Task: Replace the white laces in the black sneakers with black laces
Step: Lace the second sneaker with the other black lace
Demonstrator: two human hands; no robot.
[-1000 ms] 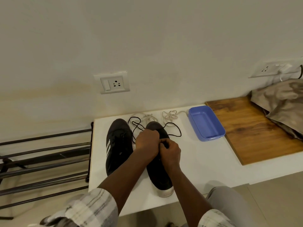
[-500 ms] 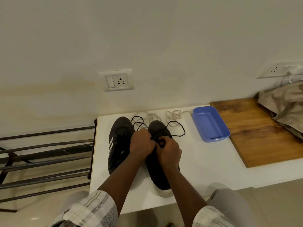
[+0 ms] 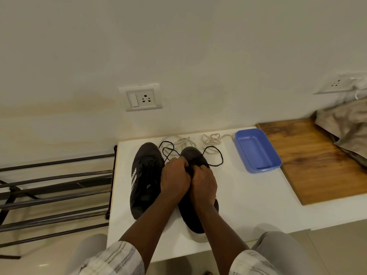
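– Sneakers: where do they sit?
– Both stand side by side on the white table (image 3: 248,195), heels toward the person and toes at 12 o'clock. The right sneaker (image 3: 196,221) lies under the hands. The left sneaker (image 3: 143,175) is just beside it at 9 o'clock, with white stripes on its side.
– And the hands?
– The left hand (image 3: 174,179) and right hand (image 3: 203,185) press knuckle to knuckle over the right sneaker's lacing. Both have their fingers curled tight, gripping the black lace (image 3: 222,158). The fingertips themselves are hidden.
– Where does that lace run?
– It loops out from the hands. One loop lies on the table at 1 o'clock and another at 11 o'clock, between the two toes.
– Farther out?
– The white laces (image 3: 211,138) lie in two loose heaps at 12 o'clock, past the toes and near the wall.
– Any container?
– A blue tray (image 3: 262,170) sits on the table at 2 o'clock. Only its own blue floor shows inside. One white lace strand runs up to its far left corner.
– Beyond that?
– A wooden board (image 3: 317,165) lies at 3 o'clock with a crumpled cloth (image 3: 347,126) on its far end. A metal rack (image 3: 55,187) stands at 9 o'clock, and a wall socket (image 3: 143,98) is at 12.
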